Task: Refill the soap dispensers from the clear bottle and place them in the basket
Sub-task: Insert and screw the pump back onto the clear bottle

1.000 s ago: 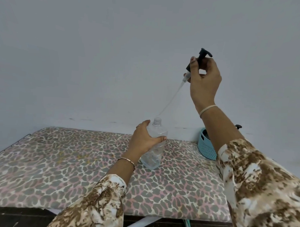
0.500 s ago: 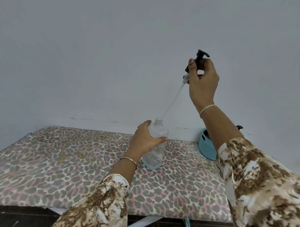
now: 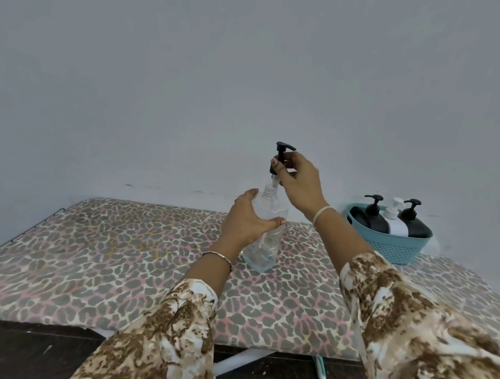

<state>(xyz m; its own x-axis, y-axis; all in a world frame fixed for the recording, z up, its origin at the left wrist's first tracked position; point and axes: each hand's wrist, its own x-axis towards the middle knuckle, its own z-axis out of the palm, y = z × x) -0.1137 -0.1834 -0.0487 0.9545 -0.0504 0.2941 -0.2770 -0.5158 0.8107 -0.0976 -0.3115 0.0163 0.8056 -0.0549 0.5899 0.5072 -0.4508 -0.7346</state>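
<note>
While left hand (image 3: 247, 222) wraps the bottle (image 3: 262, 255) on the surface (image 3: 99, 255) | right hand (image 3: 298, 181) fingers (image 3: 275, 165) pinch the pump (image 3: 281, 150) above its neck

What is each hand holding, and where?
Left hand grips the clear bottle around its shoulder; right hand pinches the black pump head by its collar.

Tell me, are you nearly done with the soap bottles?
Nearly. Three dispensers already sit in the basket. The left hand grips the clear bottle; the right hand holds the black pump just above its neck. Left: screw it on, then probably basket it too.
</note>
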